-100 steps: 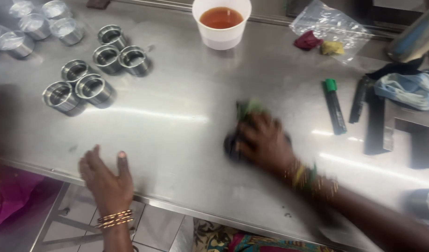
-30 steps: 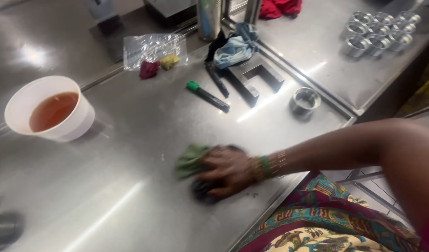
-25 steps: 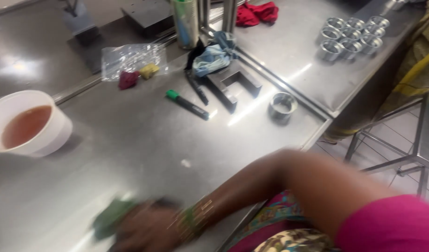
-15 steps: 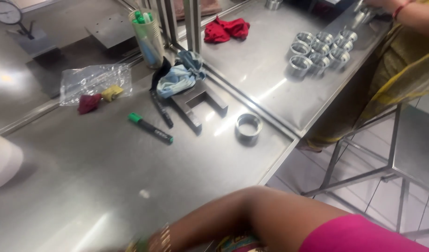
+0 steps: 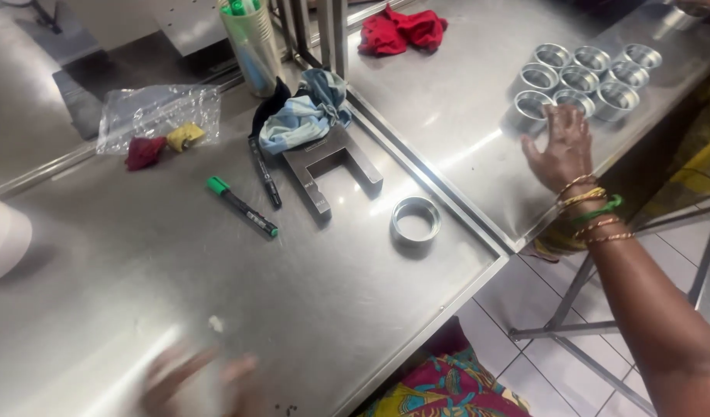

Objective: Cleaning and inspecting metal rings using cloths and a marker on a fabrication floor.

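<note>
Here the right hand [image 5: 559,147] stretches out to the person's right, across the seam between two steel tables, with its fingers spread flat and its fingertips touching the nearest of a cluster of short metal cups [image 5: 582,77]. That nearest cup [image 5: 531,106] stands upright, mouth up, at the left front corner of the group; the others sit packed just behind and to the right of it, further from the body. The hand grips nothing: the palm faces down and hovers over the far table [image 5: 463,116], with bangles [image 5: 590,212] stacked at the wrist. The left hand [image 5: 189,378] shows only as a blur at the bottom edge of the near table [image 5: 138,262], fingers seemingly spread, though whether it holds anything cannot be told. So the two hands are well apart, and the right one is by far the nearer to the cups, which lie ahead of it and slightly right. Between the hands lies a single metal ring [image 5: 416,220], flat on the near table, beside a grey U-shaped block [image 5: 332,174]. Further left are two marker pens, one green-capped [image 5: 241,206], one black [image 5: 265,172], a crumpled blue cloth [image 5: 305,116] and a clear plastic bag [image 5: 158,116].
</note>
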